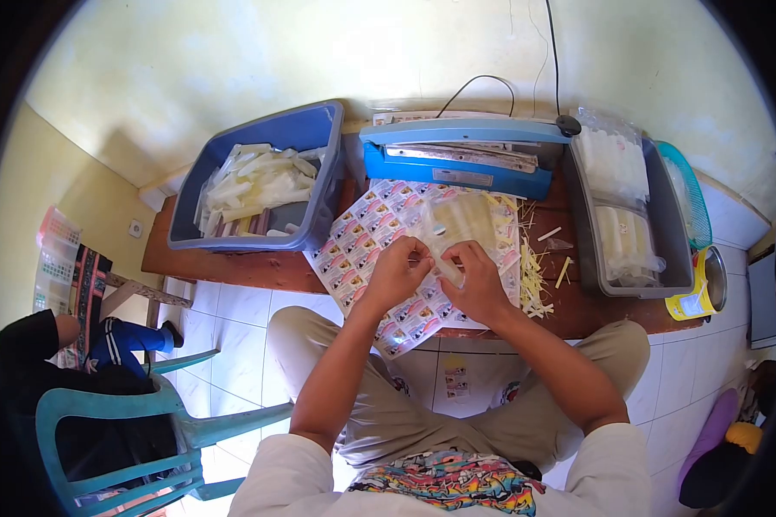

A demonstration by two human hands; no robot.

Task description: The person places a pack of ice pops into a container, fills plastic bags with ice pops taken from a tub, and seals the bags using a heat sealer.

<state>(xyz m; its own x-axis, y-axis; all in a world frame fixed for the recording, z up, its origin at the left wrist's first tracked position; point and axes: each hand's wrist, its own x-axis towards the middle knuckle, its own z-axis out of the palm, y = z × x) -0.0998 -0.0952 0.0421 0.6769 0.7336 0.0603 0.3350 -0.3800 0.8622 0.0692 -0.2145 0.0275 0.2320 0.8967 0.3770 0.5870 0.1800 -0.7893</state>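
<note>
A white short-sleeved shirt (283, 476) bears a multicoloured print (448, 487) above khaki trousers (375, 422).

Head-worn camera, near wooden table (233, 269), looking forward and down.

Left to right, the wooden table (250, 265) carries a blue tub (326, 172), printed sheets (353, 250), a blue sealer (457, 178) beyond them, pale scraps (533, 284) and a grey tub (655, 290); whether the green basket (697, 207) rests there is unclear.

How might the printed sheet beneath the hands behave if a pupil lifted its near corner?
The printed sheet would probably bend, since it looks thin. It should feel light for its broad spread. The pale translucent pack lying on it might slide.
</note>
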